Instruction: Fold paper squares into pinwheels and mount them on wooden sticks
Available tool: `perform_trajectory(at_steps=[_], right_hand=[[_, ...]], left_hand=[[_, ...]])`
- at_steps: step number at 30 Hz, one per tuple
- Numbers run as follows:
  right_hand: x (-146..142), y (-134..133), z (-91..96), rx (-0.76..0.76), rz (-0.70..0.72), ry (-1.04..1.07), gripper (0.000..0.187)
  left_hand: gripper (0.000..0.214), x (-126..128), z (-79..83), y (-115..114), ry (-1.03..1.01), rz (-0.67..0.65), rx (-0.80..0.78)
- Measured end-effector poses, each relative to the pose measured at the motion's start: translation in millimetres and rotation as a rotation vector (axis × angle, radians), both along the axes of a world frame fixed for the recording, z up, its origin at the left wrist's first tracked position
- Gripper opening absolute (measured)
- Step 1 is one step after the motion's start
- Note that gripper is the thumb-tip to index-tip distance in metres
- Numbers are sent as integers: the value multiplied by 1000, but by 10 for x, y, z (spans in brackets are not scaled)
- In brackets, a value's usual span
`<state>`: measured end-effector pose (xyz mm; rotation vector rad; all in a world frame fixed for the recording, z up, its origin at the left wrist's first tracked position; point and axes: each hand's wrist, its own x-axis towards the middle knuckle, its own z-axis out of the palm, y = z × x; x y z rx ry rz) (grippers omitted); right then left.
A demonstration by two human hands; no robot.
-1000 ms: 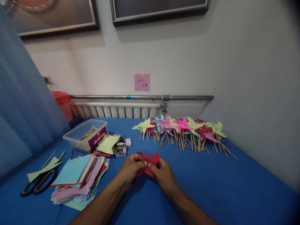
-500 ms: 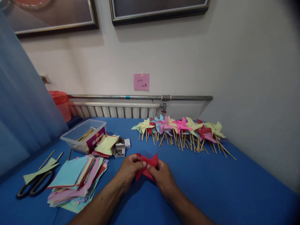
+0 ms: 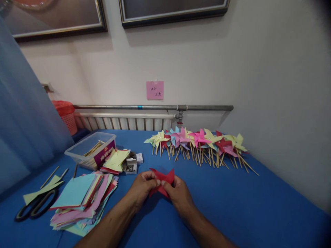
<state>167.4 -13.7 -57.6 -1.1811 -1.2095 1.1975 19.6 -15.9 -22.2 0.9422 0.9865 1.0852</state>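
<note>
Between my hands is a red paper pinwheel (image 3: 168, 176), its corners folded in toward the middle. My left hand (image 3: 144, 187) pinches its left side, thumb pressed near the centre. From the right, my right hand (image 3: 178, 193) grips it with the thumb also at the centre. Both hands are closed on the paper, just above the blue tabletop (image 3: 219, 206). No stick shows on this pinwheel; the fingers behind it are partly hidden. Small open boxes of metal pins (image 3: 131, 168) stand beyond my left hand.
Finished pinwheels (image 3: 199, 137) on sticks lie in a row at the back right. At left are a stack of coloured paper squares (image 3: 74, 193), black-handled scissors (image 3: 38, 206), a clear plastic tub (image 3: 77, 151) of sticks and cut yellow paper (image 3: 117, 159). A radiator (image 3: 124, 122) runs behind.
Both hands stay on the red pinwheel, with only a slight shift of the paper's lower left blade. The whole view has moved a little.
</note>
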Motion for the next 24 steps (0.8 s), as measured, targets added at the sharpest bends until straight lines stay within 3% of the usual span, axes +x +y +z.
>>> perform_trajectory(at_steps=[5,7,9,12,14,16,18,21,24], right_hand=[[8,2,-24,7,14,0,21],[6,-3,-21,4,6,18,20],[1,-11,-9,-6,5,32,21],[-6,-27,21,-13,11,50,20],[-5,-36,40,-10,14,53,20],[0,-43,51,-5,17,42,20],[5,-46,54,3,13,21,20],[8,-46,49,13,10,6,20],[1,-43,47,7,24,17,21]], left_hand=[[32,2,-73,24,23,17,35],[29,-61,-32,46,81,15,77],[27,-187,55,82,216,95,169],[24,-443,207,143,675,378,344],[24,-584,273,173,1073,451,374],[28,-656,285,190,1402,399,367],[34,-658,253,199,1603,294,353],[36,-605,182,210,1702,185,348],[32,-576,158,219,1716,237,330]])
